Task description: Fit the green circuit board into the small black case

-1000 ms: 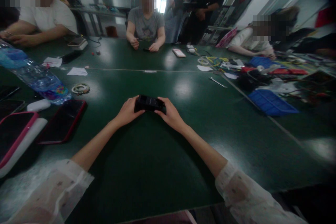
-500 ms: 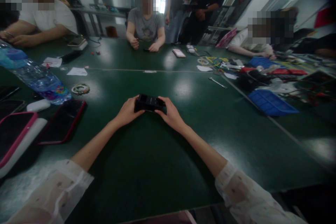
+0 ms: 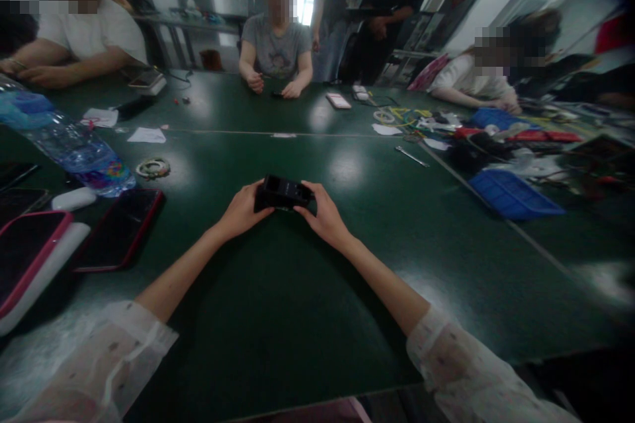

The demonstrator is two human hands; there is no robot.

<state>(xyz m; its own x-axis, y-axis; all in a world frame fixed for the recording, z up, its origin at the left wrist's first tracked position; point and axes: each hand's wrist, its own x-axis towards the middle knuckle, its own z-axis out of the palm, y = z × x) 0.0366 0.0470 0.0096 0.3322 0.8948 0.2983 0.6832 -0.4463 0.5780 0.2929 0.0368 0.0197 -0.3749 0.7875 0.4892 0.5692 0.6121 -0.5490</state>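
Observation:
A small black box-shaped device (image 3: 285, 193) is held between my two hands over the middle of the green table (image 3: 288, 317). Its upper face shows a dark square at the left and faint small markings; the exact kind cannot be made out. My left hand (image 3: 244, 207) grips its left end, thumb along the near side. Around the right end closes my right hand (image 3: 325, 211), its thumb also on the near edge. The fingers behind the device are partly hidden.
Left of my arms are a water bottle (image 3: 84, 145), a red-edged phone (image 3: 122, 228), a pink-edged phone (image 3: 30, 258) and a tape-like ring (image 3: 153, 168). At right lie a wrench (image 3: 411, 156), a blue tray (image 3: 513, 193) and tangled cables (image 3: 401, 115). Several people are around the table.
The black device is tilted very slightly differently in my hands. Otherwise my hands and the things on the table stay where they were.

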